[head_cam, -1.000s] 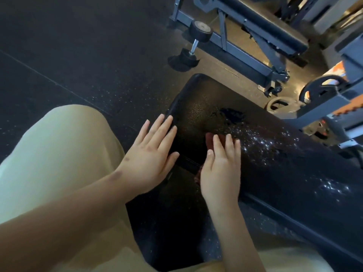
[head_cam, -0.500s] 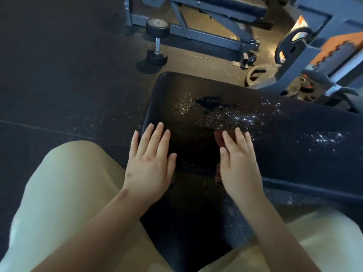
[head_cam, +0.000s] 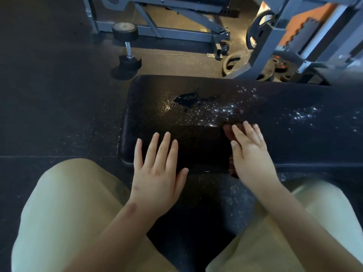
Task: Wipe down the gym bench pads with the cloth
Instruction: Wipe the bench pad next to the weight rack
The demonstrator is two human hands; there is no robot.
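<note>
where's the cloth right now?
Head view, right of centre: the cloth lies under the right hand on the bench pad, draping over its near edge, right of the left hand.

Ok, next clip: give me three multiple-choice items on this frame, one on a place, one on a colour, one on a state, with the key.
1. Where is the cloth?
A. On the floor
B. Under the right hand, on the bench pad
C. Draped over a knee

2. What colour is the cloth?
A. White
B. Bright blue
C. Reddish-brown

3. How is the left hand?
A. Flat on the bench pad, fingers straight
B. Gripping a bottle
C. Closed in a fist

Key:
1 B: the cloth's edge shows beside and below the right hand, which presses it to the pad.
2 C: the strips that show are reddish-brown against the black pad.
3 A: all its fingers lie stretched out on the pad's near end and hold nothing.
</note>
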